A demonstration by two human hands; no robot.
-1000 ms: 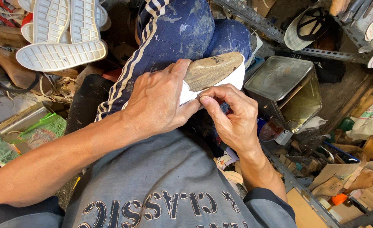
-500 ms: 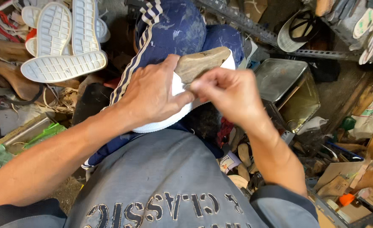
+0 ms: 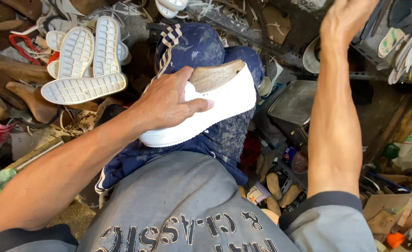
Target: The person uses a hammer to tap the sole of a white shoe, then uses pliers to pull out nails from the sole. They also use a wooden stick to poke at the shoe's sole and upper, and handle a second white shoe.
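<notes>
Now left hand (image 3: pixel 168 105), grip clamped on white shoe (image 3: pixel 215 114); right hand's (image 3: pixel 348 18) grip unclear.

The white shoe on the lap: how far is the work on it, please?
Done: the white shoe already sits on a wooden form with its white sole attached. In hand: the left hand presses the shoe down on the blue trousers; the right hand reaches up to the metal shelf, away from the shoe. Left: the form is still inside, and loose white soles lie unused.
</notes>
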